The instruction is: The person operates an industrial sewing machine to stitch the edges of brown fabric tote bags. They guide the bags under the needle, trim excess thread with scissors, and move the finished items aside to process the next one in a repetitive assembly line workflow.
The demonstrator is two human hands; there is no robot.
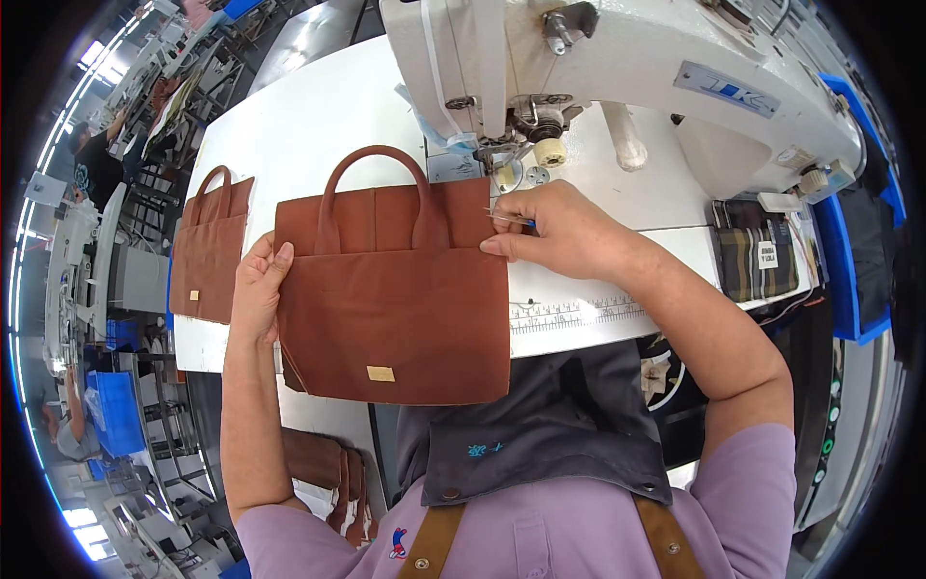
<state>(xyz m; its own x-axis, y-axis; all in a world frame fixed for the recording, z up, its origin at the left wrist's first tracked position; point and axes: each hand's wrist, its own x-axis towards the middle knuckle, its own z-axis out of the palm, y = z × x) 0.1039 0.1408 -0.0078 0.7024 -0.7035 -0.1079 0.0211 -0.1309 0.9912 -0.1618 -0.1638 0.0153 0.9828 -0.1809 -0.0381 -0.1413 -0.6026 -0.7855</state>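
Note:
A reddish-brown leather handbag panel (pixel 395 318) with one rounded handle and a small gold plate hangs in front of me, over the sewing table's front edge. My left hand (pixel 258 285) pinches its left edge, thumb on the front face. At the upper right edge, my right hand (pixel 564 227) is closed with its thumb against the leather. A thin metal tool (pixel 511 218) with a blue part sticks out between those fingers; its exact kind is unclear. Just beyond the panel are the sewing machine's presser foot and roller area (pixel 526 159).
A matching brown bag panel (pixel 212 246) lies at the table's left. The white sewing machine (pixel 714 68) spans the far right. A ruler strip (pixel 579 314) runs along the front edge of the table. Brown leather pieces (pixel 328 473) hang low left; a plaid pouch (pixel 752 251) sits right.

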